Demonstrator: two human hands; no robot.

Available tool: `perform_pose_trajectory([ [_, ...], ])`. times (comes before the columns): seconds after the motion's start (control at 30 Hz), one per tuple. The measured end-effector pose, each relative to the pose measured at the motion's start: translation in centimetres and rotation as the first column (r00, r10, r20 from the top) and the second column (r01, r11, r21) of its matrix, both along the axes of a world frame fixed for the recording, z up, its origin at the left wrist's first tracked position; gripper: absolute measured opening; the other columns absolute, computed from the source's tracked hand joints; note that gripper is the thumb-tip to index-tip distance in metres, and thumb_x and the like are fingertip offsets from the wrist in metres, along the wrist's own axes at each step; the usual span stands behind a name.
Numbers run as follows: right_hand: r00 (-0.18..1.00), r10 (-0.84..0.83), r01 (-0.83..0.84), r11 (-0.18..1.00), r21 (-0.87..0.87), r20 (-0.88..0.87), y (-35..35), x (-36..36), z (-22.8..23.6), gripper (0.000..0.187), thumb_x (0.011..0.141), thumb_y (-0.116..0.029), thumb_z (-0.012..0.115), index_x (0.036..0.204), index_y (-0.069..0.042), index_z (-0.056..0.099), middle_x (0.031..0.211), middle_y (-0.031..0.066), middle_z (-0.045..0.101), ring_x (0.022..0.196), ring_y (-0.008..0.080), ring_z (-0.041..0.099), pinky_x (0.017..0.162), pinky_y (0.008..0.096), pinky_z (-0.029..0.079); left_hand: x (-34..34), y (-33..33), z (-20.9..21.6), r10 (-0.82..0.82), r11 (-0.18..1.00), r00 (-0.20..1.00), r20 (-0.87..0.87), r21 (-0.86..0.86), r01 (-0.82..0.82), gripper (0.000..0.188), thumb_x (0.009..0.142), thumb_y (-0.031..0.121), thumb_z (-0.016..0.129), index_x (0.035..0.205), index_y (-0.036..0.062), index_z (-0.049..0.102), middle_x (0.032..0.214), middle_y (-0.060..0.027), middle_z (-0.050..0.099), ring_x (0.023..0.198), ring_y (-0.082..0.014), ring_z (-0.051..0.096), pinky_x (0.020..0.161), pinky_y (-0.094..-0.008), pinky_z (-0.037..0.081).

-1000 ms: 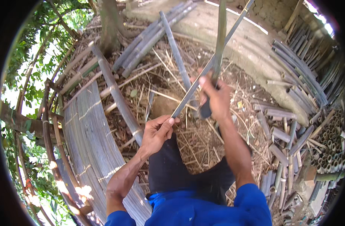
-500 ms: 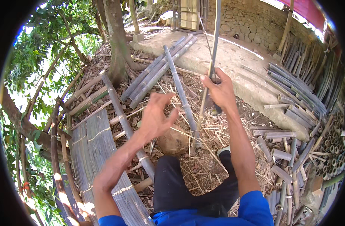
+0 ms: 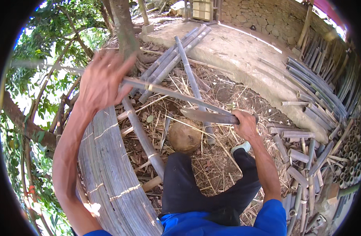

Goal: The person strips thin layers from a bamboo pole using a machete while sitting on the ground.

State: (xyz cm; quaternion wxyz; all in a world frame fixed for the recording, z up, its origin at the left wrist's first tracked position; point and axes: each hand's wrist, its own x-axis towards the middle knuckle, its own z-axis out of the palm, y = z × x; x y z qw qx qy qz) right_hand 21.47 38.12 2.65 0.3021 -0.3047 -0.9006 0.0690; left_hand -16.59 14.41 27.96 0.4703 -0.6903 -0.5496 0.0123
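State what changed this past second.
The left hand let go of the strip's lower end, rising leftward; blur hides its grip. The strip and knife swung from pointing ahead to leftward; the right hand lowered, still holding the knife. The bamboo panel stayed put.

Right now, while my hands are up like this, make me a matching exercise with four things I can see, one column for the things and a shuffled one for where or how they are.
Column one:
1. Knife
2. Strip
3. Round block
4. Trousers

Column two:
A. Black, being worn
B. Long and thin, running between the right hand and the blurred left hand
C. Brown, resting on the ground
D. Gripped by its handle, blade pointing left

Right pairs: 1-D, 2-B, 3-C, 4-A.
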Motion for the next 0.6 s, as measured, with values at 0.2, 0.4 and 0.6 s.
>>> perform_pose_trajectory([
  [0.2, 0.988, -0.14, 0.145, 0.986, 0.084, -0.071, 1.2, 3.1, -1.8, 0.044, 0.07, -0.006, 0.077, 0.112, -0.015, 0.067, 0.097, 0.0118, 0.071, 0.083, 0.035, 0.07, 0.072, 0.0439, 0.057, 0.9, -5.0, -10.5, 0.238, 0.89, 0.647, 0.724, -0.429, 0.152, 0.018, 0.1, 0.011, 0.057, 0.091, -0.0025, 0.063, 0.068, -0.0192, 0.056, 0.058, -0.0324, 0.058, 0.055, -0.0437, 0.044],
  [0.4, 0.902, -0.427, 0.427, 0.904, -0.017, -0.07, -1.4, 6.0, -7.8, 0.022, 0.078, -0.021, 0.079, 0.093, -0.009, 0.07, 0.082, 0.0122, 0.07, 0.081, 0.0347, 0.07, 0.068, 0.0444, 0.055, 2.9, -6.3, -18.8, 0.469, 0.831, 0.093, 0.878, -0.474, 0.289, 0.025, 0.108, 0.018, 0.048, 0.101, -0.0001, 0.063, 0.064, -0.0052, 0.054, 0.052, -0.0123, 0.052, 0.048, -0.0324, 0.041],
  [0.6, 0.844, -0.513, 0.337, 0.738, -0.585, -0.16, -5.9, 3.5, -10.9, 0.032, 0.09, -0.033, 0.072, 0.091, -0.002, 0.063, 0.069, 0.0145, 0.06, 0.062, 0.0302, 0.056, 0.063, 0.0432, 0.045, 9.9, -4.7, -19.9, 0.49, 0.863, -0.437, 0.754, -0.35, 0.364, 0.022, 0.108, 0.016, 0.047, 0.114, 0.0005, 0.061, 0.065, -0.0016, 0.054, 0.048, -0.0085, 0.05, 0.04, -0.0276, 0.039],
])
